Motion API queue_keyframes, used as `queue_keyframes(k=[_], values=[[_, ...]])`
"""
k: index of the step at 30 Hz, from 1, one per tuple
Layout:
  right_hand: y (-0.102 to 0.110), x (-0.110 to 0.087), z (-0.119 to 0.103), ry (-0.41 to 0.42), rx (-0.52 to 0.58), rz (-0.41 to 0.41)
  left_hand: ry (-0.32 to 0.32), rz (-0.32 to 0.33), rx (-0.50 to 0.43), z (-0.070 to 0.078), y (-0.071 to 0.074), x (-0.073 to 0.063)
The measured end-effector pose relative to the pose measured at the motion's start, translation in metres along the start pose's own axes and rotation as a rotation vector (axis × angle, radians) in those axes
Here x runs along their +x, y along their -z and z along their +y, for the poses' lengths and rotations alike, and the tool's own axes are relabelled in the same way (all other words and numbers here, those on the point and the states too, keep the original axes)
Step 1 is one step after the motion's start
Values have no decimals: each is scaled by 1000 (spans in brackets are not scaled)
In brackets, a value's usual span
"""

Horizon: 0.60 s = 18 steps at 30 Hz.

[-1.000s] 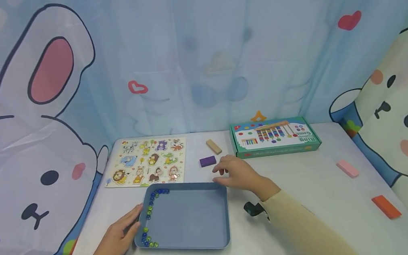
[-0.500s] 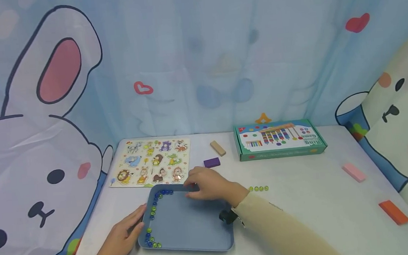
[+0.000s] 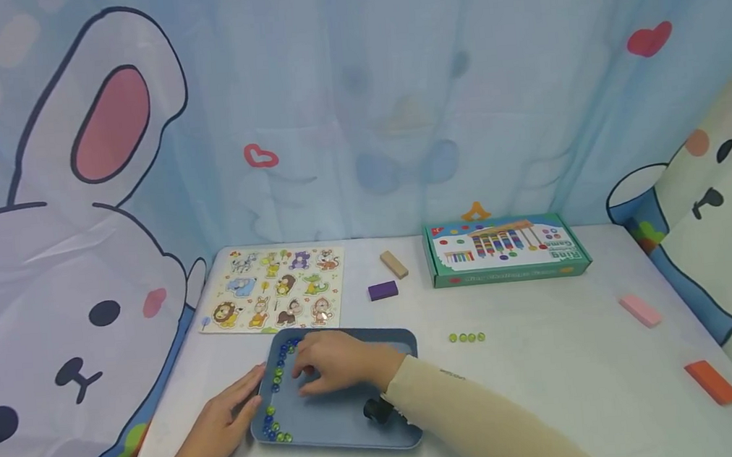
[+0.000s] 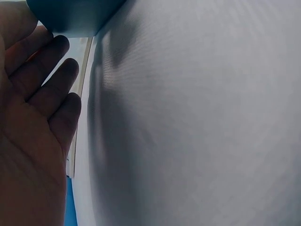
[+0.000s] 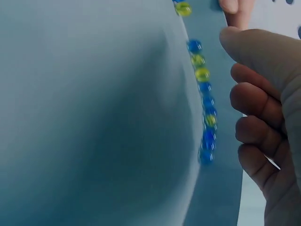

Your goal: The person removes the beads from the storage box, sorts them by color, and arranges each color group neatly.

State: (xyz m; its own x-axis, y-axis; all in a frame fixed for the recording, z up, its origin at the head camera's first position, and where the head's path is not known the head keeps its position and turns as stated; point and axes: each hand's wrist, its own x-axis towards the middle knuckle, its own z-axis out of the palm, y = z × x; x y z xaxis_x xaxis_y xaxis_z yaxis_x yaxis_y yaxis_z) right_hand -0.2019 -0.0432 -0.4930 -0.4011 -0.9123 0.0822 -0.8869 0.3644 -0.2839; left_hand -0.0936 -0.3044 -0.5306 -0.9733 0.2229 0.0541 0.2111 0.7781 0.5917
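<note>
A shallow blue-grey tray (image 3: 351, 433) stands on the white table. Blue and yellow-green glass marbles (image 3: 276, 388) line its left side and far left corner; the right wrist view shows these marbles (image 5: 202, 74) close up. My left hand (image 3: 220, 426) rests at the tray's left wall, with fingers extended and relaxed, as the left wrist view (image 4: 42, 94) also shows. Over the tray's left part hovers my right hand (image 3: 335, 362), fingertips close to the marbles. Its fingers (image 5: 249, 96) are loosely bent, and no marble shows between them.
Several yellow-green marbles (image 3: 467, 337) lie in a row right of the tray. Behind are an animal puzzle board (image 3: 273, 287), a purple block (image 3: 382, 290), a wooden block (image 3: 394, 264) and a green game box (image 3: 505, 249). Pink (image 3: 640, 310) and orange (image 3: 713, 382) blocks lie far right.
My right hand has moved left from near the purple block to above the tray's left part. The marble row on the table has come out from behind my arm. My left hand stays put.
</note>
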Motion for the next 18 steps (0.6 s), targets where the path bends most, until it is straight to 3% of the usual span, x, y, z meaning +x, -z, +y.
queue_keyframes(k=[9, 18], values=[[-15, 20, -11, 167, 42, -142, -12, 7, 14, -3, -2, 1], [-29, 31, -22, 198, 63, -206, -44, 39, 5, -3, -2, 0]])
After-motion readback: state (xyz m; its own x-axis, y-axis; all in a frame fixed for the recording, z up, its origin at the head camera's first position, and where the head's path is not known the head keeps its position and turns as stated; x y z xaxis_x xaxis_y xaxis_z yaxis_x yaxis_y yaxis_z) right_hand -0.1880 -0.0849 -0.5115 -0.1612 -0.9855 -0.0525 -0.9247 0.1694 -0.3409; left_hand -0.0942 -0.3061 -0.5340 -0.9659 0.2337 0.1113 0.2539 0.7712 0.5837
